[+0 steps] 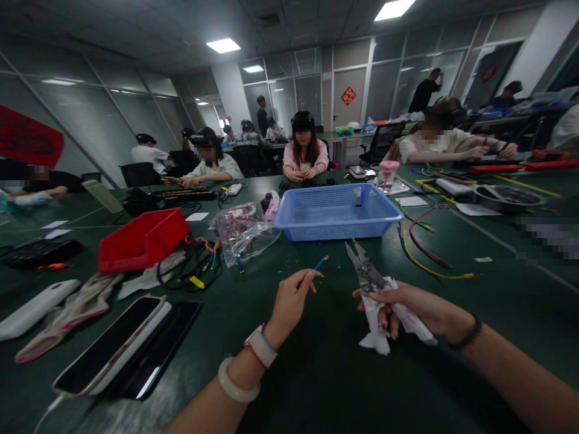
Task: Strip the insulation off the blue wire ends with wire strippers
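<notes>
Between thumb and fingers, my left hand (293,295) pinches a short blue wire (321,263) whose tip shows bare copper. My right hand (407,304) is closed around wire strippers (364,270); white tissue (376,328) wraps their handles. The jaws of the strippers point away from me and stand slightly apart, with no wire between them. A gap separates the wire's end from the tool. Just beyond both hands sits a blue plastic basket (335,231). Fine scraps lie on the dark green table near the wire.
Left of the basket are a clear bag of wires (246,232), a red bin (140,244), gloves (67,313) and phones (113,343). Red, yellow and blue cables (434,268) lie to the right. Across the table, several people sit; a metal bowl (511,198) stands farther right.
</notes>
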Available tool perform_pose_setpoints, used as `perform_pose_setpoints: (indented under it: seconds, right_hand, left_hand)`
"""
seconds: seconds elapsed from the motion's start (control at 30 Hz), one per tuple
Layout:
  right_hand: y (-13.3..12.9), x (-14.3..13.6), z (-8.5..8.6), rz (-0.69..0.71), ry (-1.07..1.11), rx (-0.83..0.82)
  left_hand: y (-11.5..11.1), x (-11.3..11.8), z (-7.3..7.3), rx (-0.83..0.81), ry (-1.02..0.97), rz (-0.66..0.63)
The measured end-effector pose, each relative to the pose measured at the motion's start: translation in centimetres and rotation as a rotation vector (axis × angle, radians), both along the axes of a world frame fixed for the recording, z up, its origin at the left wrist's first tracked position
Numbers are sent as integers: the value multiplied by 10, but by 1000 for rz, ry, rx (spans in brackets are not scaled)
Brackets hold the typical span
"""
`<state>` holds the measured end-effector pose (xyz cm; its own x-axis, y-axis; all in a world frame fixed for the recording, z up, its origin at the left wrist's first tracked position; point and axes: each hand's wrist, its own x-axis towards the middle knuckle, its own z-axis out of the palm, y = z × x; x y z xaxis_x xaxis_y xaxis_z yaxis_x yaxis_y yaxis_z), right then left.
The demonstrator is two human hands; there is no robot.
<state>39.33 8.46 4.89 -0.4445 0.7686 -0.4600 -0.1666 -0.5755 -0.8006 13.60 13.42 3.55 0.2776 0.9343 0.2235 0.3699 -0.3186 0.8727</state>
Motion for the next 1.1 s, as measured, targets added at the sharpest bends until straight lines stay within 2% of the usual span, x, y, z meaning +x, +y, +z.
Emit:
perform_pose_setpoints:
  seconds: [0.13,0.37,0.53,0.73,0.9,1.0,1.1]
  right_hand:
    - [2,5,4,-44,-43,62]
    - [6,9,1,-75,-57,55]
    - [5,4,-4,-151,-161,233]
    - [2,2,3,-259,-500,513]
    - [6,9,-2,-364,-968,967]
    - [8,11,-8,-347,-1221,1162]
    - [6,9,-11,-301,-1411,1215]
  left_hand:
    - [0,1,1,-37,6,-8]
    - [1,2,-1,-30,-39,-5]
    - [2,2,-5,-87,-76,-20]
    - [-1,3,-5,-125,-28,-78]
    - [-6,4,3,-1,108,-129]
    - [-8,4,4,51,146,-158]
    - [-8,4,3,67,163,-208]
